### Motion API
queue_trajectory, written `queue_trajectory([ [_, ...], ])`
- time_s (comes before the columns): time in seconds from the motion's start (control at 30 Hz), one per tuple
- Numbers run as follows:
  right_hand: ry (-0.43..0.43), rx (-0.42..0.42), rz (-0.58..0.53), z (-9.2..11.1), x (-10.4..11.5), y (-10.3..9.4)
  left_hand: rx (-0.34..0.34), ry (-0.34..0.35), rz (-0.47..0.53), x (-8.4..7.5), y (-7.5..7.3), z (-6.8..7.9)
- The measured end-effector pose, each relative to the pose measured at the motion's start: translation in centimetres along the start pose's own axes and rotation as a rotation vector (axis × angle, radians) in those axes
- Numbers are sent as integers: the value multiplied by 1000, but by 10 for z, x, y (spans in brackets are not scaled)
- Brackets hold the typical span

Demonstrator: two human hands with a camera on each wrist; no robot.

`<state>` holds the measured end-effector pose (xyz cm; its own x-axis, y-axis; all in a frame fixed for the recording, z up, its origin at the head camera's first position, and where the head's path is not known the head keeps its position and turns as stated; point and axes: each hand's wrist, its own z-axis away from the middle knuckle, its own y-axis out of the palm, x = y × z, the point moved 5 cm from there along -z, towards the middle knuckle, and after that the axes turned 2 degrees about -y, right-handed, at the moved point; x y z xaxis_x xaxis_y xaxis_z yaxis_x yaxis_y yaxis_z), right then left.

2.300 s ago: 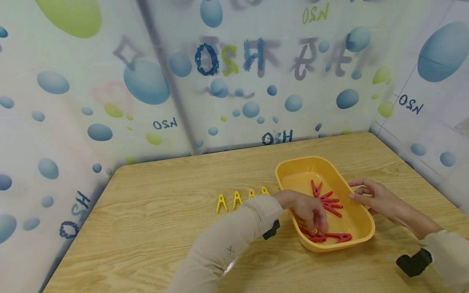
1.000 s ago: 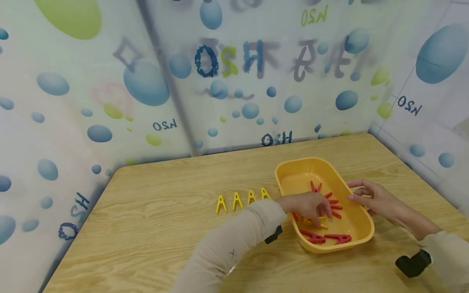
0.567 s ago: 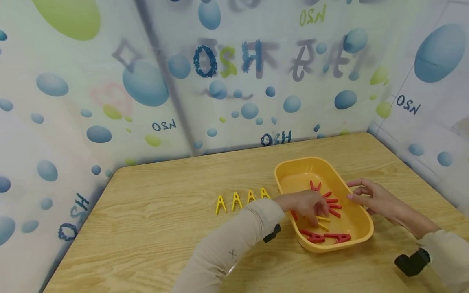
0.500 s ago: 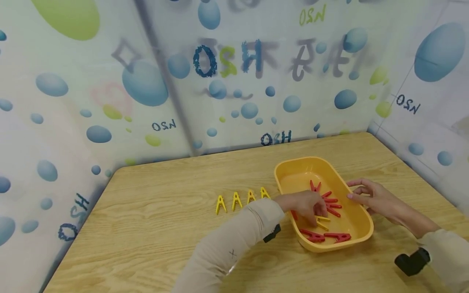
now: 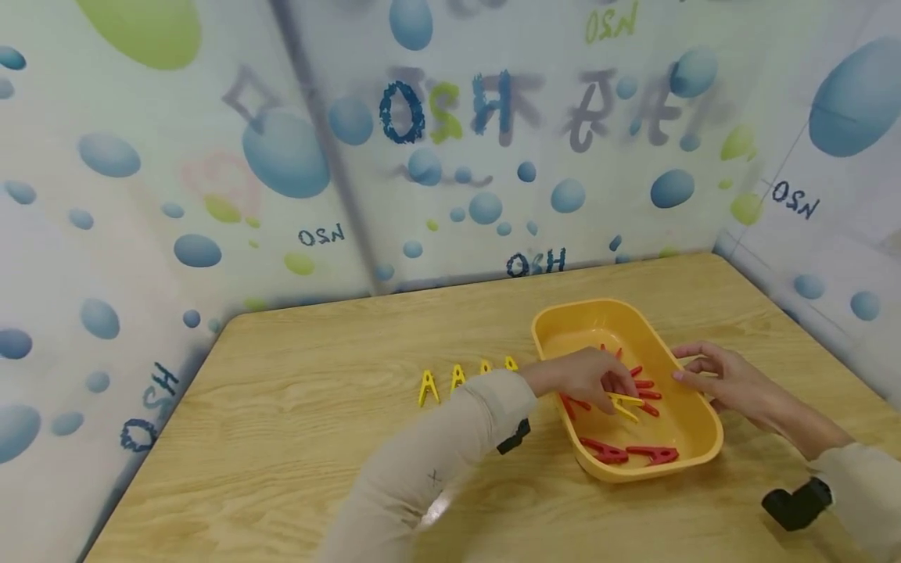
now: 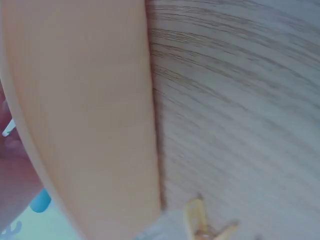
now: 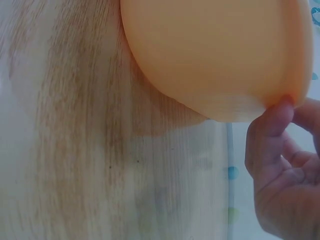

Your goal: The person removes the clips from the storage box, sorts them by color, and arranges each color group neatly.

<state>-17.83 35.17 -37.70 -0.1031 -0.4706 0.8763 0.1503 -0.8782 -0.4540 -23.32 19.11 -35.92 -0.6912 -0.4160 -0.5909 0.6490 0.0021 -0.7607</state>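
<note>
Four yellow pegs (image 5: 427, 380) lie set out in a row on the worktop (image 5: 281, 438); your left grip (image 5: 590, 377) pinches a fifth peg (image 5: 623, 402), not yet clear of the tray (image 5: 633, 474), whose rim your right grip (image 5: 726, 386) pinches. Several red pegs (image 5: 660, 455) lie inside; more yellow may be hidden.

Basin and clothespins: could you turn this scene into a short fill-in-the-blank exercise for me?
The left hand pinches a clothespin coloured ____.
The loose clothespins visible inside the basin are coloured ____.
On the table, the row of clothespins numbers ____.
The other hand, gripping the basin, is the person's ____ one.

Missing words: yellow; red; four; right.
</note>
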Motion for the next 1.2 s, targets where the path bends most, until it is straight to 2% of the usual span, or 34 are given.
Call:
queue_trajectory([
  [0.2,-20,0,10,0,1,1,-116,65,8,3,-4,12],
  [0.33,-28,-3,-1,0,1,1,-160,103,33,3,-5,21],
  [0.43,-24,-4,-9,0,-1,2,-186,128,7,2,-8,34],
  [0.53,-22,-6,-13,0,-2,3,-215,143,-29,3,-14,51],
  [0.7,-29,-10,-9,1,-2,2,-286,163,-23,6,-26,85],
  [0.87,-24,-6,11,1,0,2,-357,183,22,14,-33,120],
  [0.93,-25,-4,15,2,0,1,-365,178,54,18,-33,132],
  [1.03,-20,-1,10,2,0,1,-372,148,74,32,-30,151],
  [1.2,-19,9,14,0,-1,3,-417,83,71,65,-25,181],
])
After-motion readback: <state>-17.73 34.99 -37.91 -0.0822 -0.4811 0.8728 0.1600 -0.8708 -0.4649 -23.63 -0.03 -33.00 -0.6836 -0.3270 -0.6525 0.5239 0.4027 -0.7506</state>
